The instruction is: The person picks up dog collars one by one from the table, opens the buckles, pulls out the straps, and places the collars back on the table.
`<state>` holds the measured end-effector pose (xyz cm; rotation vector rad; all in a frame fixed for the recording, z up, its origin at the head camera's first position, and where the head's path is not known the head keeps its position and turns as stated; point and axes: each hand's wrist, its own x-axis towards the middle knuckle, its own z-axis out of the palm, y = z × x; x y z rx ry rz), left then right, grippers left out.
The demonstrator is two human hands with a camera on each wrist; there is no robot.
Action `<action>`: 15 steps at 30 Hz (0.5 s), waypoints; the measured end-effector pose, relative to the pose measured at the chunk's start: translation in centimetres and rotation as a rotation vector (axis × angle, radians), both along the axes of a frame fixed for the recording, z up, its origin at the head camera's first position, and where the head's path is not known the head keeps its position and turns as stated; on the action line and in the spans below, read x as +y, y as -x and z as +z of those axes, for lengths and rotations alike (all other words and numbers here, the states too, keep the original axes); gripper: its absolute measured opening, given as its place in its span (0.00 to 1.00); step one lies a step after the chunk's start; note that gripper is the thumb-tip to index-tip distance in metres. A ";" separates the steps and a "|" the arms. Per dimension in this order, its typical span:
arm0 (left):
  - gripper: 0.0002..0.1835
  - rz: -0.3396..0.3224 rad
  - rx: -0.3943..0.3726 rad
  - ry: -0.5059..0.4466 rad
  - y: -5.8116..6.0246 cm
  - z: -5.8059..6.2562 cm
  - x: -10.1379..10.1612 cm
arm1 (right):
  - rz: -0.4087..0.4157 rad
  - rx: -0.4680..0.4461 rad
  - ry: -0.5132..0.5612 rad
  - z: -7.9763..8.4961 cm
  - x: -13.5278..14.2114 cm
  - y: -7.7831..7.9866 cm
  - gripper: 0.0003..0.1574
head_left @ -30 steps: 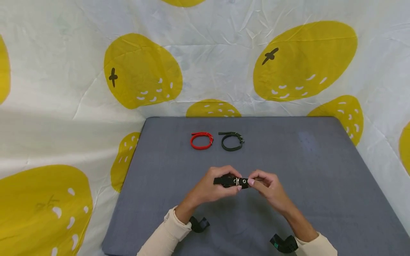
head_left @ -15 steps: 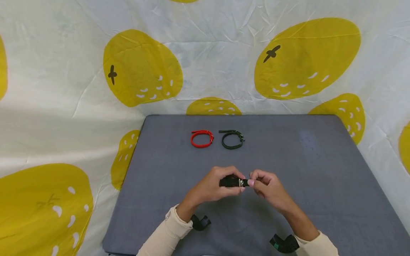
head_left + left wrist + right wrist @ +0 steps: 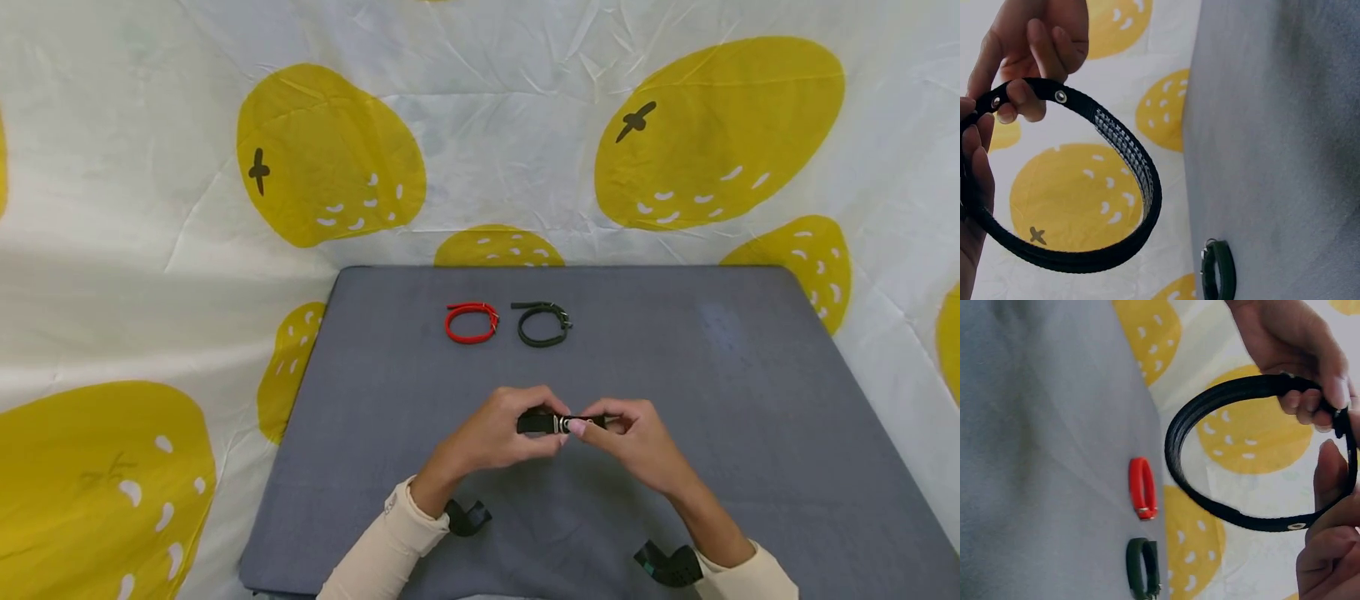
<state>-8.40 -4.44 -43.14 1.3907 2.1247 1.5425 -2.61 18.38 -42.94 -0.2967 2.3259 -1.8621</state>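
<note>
A black collar (image 3: 1154, 187), bent into a loop with metal eyelets along its strap, is held up between both hands. Its metal buckle (image 3: 559, 424) shows between the fingertips in the head view. My left hand (image 3: 498, 433) grips the collar on the buckle's left side, thumb below and fingers above. With thumb and fingers my right hand (image 3: 637, 437) pinches the eyelet strap just right of the buckle, its thumb close against the metal. In the right wrist view, the loop (image 3: 1175, 444) hangs out past the fingers. How the strap sits in the buckle is partly hidden.
A red collar (image 3: 471, 340) and a dark green collar (image 3: 542, 342) lie looped side by side toward the back of the grey padded table (image 3: 712, 375). Behind the table hangs a white cloth (image 3: 502, 150) with yellow fruit prints.
My right thumb has shifted left along the strap, up to the buckle. The strap end that stuck out left of my left fingers has drawn in. The red and green collars stay put.
</note>
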 end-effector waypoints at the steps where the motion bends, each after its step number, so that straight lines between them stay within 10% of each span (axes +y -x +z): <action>1: 0.09 0.002 0.003 0.004 0.0 0.0 0.1 | -0.013 -0.011 -0.015 0.2 0.1 0.0 0.04; 15: 0.11 0.105 0.086 0.009 -0.8 0.4 0.6 | 0.063 0.066 0.210 0.3 0.5 -0.3 0.13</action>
